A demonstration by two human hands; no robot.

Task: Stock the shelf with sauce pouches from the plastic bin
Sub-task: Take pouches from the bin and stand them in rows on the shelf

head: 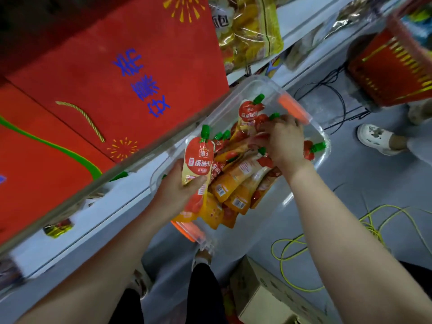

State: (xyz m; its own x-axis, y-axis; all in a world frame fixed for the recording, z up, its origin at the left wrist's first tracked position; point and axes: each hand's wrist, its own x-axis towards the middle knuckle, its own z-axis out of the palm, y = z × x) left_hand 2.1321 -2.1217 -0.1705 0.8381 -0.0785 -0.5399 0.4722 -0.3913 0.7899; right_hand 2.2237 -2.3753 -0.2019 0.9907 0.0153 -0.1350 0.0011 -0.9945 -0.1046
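A clear plastic bin [323, 146] with orange handles sits on the floor by the shelf, filled with several red and yellow sauce pouches [236, 183] with green caps. My left hand [177, 187] is shut on one upright sauce pouch [198, 160] at the bin's near-left side, label facing me. My right hand [284, 141] reaches into the bin's far side, fingers closed around pouches in the pile; one pouch [251, 112] stands up just beyond it. The grey shelf edge [98, 183] runs diagonally on the left.
Red gift boxes [117, 78] fill the shelf above. Yellow snack bags [252, 31] sit further along. A cardboard box [268, 298] lies near my feet. Yellow cable [304, 242] and black cables lie on the floor. Another person's white shoe [376, 139] and a red basket [395, 69] are at right.
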